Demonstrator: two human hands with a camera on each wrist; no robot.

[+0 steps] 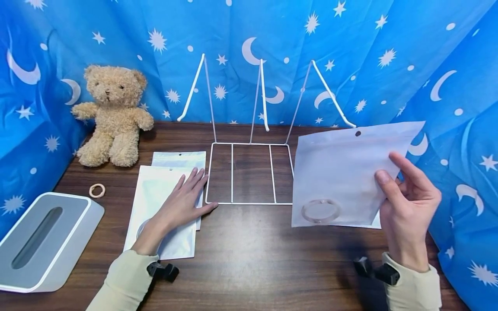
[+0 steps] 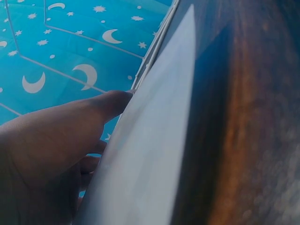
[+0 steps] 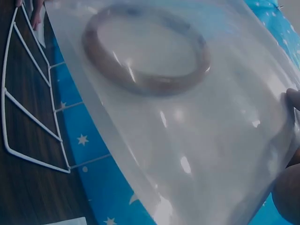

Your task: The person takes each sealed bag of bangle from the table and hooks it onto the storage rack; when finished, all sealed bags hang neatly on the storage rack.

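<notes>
My right hand (image 1: 410, 203) pinches the right side of a white zip pouch (image 1: 338, 168) between thumb and fingers, holding it raised. A bangle (image 3: 164, 85) shows through the pouch's clear side in the right wrist view. The pouch's hang hole sits just below the tip of the right prong (image 1: 334, 99) of a white wire display rack (image 1: 249, 204). With fingers spread, my left hand (image 1: 180, 198) rests on two overlapping white pouches (image 1: 175, 242); its thumb lies at the rack's front left corner. In the left wrist view, a pouch (image 2: 154, 122) lies beside the thumb.
A teddy bear (image 1: 116, 116) sits at the back left against the blue star-patterned curtain (image 1: 241, 26). Nearer are a small beige ring (image 1: 91, 191) and a grey-topped tissue box (image 1: 66, 255). Another white edge (image 1: 376, 222) shows beneath the raised pouch. The rack's three prongs jut forward.
</notes>
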